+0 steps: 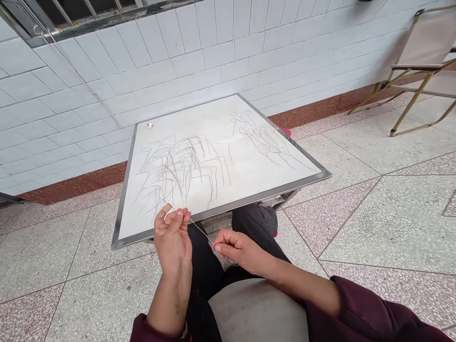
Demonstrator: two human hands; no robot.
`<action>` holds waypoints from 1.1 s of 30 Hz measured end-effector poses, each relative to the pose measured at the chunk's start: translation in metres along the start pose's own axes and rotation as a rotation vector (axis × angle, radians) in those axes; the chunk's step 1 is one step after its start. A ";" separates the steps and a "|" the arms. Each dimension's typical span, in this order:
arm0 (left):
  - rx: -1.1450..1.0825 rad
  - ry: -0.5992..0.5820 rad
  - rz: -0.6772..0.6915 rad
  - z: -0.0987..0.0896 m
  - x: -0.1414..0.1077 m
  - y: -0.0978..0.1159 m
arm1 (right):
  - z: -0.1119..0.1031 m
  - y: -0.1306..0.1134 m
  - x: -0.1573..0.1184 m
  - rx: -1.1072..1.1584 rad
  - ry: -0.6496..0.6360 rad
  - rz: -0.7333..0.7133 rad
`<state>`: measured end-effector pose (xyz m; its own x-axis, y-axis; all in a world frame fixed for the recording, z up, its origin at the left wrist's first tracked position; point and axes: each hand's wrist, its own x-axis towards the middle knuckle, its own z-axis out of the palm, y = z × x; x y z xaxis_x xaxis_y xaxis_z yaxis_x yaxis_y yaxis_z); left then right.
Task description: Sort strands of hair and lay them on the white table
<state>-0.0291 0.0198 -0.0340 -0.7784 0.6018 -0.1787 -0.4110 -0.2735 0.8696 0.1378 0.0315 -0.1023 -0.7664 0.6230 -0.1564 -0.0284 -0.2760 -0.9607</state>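
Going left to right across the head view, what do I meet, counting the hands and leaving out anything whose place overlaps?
Small red-and-white object → left hand → thin, light-coloured strand stretched between the hands → right hand → beige chair with metal frame.

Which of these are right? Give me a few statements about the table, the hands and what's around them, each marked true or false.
1. A thin strand runs between the left hand and the right hand. True.
2. A small red-and-white object sits near the table's far left corner. True.
3. The looped strands lie on the table's left side. False: they lie toward its right.
4. The chair stands left of the table. False: the chair stands to its right.
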 end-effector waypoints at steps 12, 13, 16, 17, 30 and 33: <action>0.057 -0.098 0.071 0.006 -0.013 0.012 | -0.011 -0.033 0.014 -0.373 0.285 -0.337; 0.059 -0.107 0.066 0.006 -0.015 0.010 | -0.009 -0.032 0.015 -0.376 0.271 -0.339; 0.056 -0.121 0.057 0.005 -0.016 0.009 | -0.005 -0.029 0.013 -0.288 0.231 -0.277; 0.061 -0.122 0.059 0.004 -0.017 0.009 | -0.005 -0.028 0.011 -0.249 0.218 -0.251; 0.120 -0.200 0.041 0.006 -0.022 0.005 | -0.009 -0.018 0.007 -0.361 0.147 -0.312; 0.124 -0.198 0.030 0.006 -0.025 0.004 | -0.009 -0.019 0.004 -0.377 0.137 -0.295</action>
<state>-0.0079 0.0085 -0.0233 -0.6760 0.7337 -0.0685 -0.3180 -0.2066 0.9253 0.1410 0.0465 -0.0867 -0.6689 0.7318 0.1302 0.0224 0.1949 -0.9806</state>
